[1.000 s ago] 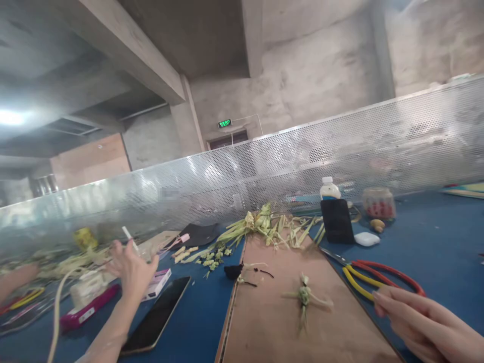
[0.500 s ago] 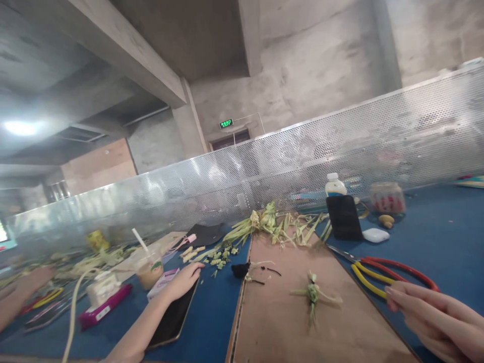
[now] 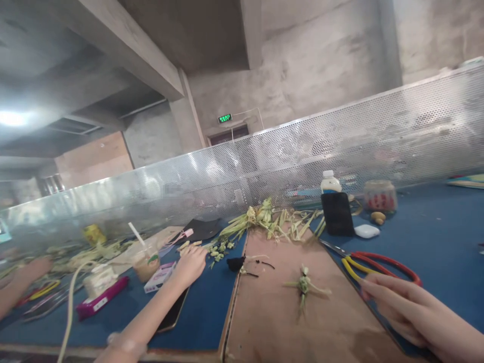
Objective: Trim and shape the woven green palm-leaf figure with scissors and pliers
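My left hand (image 3: 190,264) reaches over the blue table, near small green woven pieces (image 3: 221,249) and a few tan pieces; its fingers curl downward and their tips are hidden. Under that forearm lies a dark tablet or phone (image 3: 174,312). At the right, my right hand (image 3: 393,302) is closed, thumb and fingertips together, beside the yellow handle of the red and yellow scissors (image 3: 378,264); what it pinches, if anything, is too small to name. Between the hands, a green knotted leaf figure (image 3: 303,286) lies on the brown board (image 3: 272,312).
Leaf strips (image 3: 268,222) pile at the board's far end. A black stand or phone (image 3: 337,214), white case (image 3: 366,231), bottle (image 3: 329,182) and jar (image 3: 380,196) sit at the right. Leftward are a drink cup (image 3: 143,264), a purple box (image 3: 102,298) and another person's hand (image 3: 36,268).
The view has shifted slightly. My left hand has lifted and bunched its fingers near the tan pieces. My right hand has moved a little leftward, still beside the scissors.
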Tool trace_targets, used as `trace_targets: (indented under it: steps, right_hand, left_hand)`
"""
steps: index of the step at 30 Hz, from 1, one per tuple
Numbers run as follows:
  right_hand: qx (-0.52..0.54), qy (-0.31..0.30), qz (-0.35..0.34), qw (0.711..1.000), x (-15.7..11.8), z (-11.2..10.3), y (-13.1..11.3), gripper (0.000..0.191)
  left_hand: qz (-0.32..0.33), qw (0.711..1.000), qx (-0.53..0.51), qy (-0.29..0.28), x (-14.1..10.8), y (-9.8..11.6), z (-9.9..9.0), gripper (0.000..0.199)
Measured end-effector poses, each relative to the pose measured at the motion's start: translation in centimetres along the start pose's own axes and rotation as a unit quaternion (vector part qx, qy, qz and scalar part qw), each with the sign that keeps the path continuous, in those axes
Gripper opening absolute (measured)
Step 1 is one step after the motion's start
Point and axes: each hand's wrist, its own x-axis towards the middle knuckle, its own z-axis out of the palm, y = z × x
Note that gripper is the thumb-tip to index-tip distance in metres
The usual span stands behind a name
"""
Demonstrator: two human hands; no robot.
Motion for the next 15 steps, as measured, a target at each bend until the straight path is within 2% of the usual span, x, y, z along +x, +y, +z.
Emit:
trace_targets:
  steps: [1, 2, 4, 6, 7, 9, 10, 12, 14, 15]
  right_hand:
    - [-0.050, -0.036, -0.021, 0.998, 0.3, 0.2, -0.7, 0.045]
    - [-0.108, -0.069, -0.071, 0.989, 0.6, 0.5, -1.5, 0.041]
    - [-0.206, -0.078, -0.170, 0.961, 1.4, 0.9, -3.4, 0.031]
    - [-0.306, -0.098, -0.218, 0.921, 2.5, 1.3, -5.6, 0.019]
    - [-0.352, -0.119, -0.228, 0.900, 3.2, 1.5, -6.7, 0.018]
    - [-0.441, -0.209, -0.220, 0.845, 4.9, 2.2, -8.6, 0.036]
    - [-0.476, -0.261, -0.209, 0.813, 5.9, 2.7, -9.4, 0.040]
    - [-0.521, -0.305, -0.194, 0.773, 8.0, 3.8, -10.6, 0.043]
    - [-0.528, -0.322, -0.207, 0.758, 9.8, 4.9, -10.9, 0.036]
    - [-0.519, -0.309, -0.230, 0.763, 10.5, 5.4, -10.7, 0.028]
  left_hand:
    - [0.008, 0.999, 0.022, 0.037, 0.7, 1.1, -0.9, 0.026]
    - [0.002, 0.997, 0.037, 0.070, 1.6, 2.3, -1.8, 0.024]
    - [-0.024, 0.989, 0.045, 0.142, 3.6, 4.4, -3.7, 0.022]
    - [-0.024, 0.980, 0.033, 0.194, 5.9, 6.2, -5.4, 0.021]
    - [-0.021, 0.976, 0.019, 0.215, 7.1, 7.1, -6.1, 0.022]
    - [-0.009, 0.970, -0.021, 0.240, 9.3, 8.9, -7.0, 0.021]
    - [-0.006, 0.967, -0.044, 0.250, 10.2, 9.9, -7.1, 0.021]
    - [0.001, 0.962, -0.084, 0.260, 11.3, 11.9, -6.5, 0.021]
    - [0.025, 0.961, -0.119, 0.249, 11.5, 13.8, -5.2, 0.021]
    - [0.047, 0.963, -0.131, 0.230, 11.4, 14.5, -4.4, 0.021]
